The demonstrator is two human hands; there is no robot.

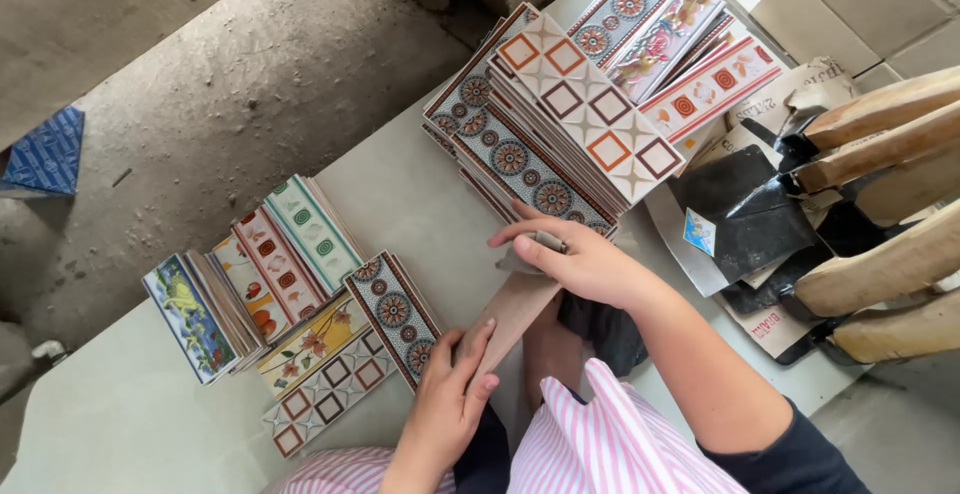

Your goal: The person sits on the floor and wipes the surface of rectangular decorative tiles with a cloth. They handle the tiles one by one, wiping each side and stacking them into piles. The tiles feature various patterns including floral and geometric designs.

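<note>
A long narrow border tile (515,316) is held with its plain brown back up, slanting between my hands. My left hand (448,399) grips its near end. My right hand (580,259) covers its far end and presses a small grey object (547,243) on it; what that object is I cannot tell. Just beyond my right hand lies a slanted heap of patterned border tiles (560,114) with round medallions and red and brown squares. Left of my left hand stand sorted rows of smaller tiles (285,299).
The work goes on at a pale grey table (130,424). Several wooden-handled trowels (880,204) with dark blades lie at the right on paper. A blue tile (45,154) rests on the concrete floor at the left. My lap shows pink-striped cloth (600,444).
</note>
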